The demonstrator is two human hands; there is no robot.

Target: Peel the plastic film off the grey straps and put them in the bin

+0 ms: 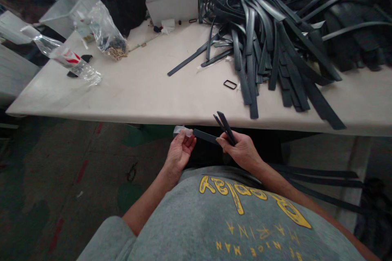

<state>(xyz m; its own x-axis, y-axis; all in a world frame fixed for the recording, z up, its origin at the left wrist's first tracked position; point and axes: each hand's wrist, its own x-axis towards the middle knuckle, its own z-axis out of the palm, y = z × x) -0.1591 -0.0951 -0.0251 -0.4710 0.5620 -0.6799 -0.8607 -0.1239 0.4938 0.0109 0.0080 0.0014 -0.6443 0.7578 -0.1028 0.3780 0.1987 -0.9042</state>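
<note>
Just off the table's front edge, my left hand pinches a small translucent white piece between thumb and fingers. One end of a flat black strip reaches its fingertips. The strip's other end lies in my right hand, whose fingers are closed round several black strips. Two strip ends stick up above that hand. Long black straps trail to the right beyond my right forearm. On the table, a large pile of black straps hangs toward the front edge, with a black rectangular ring beside it.
The pale table spans the view. At its left lie a plastic bottle and a clear bag of small metal parts, near a clear bin. A white box and a black bag stand behind.
</note>
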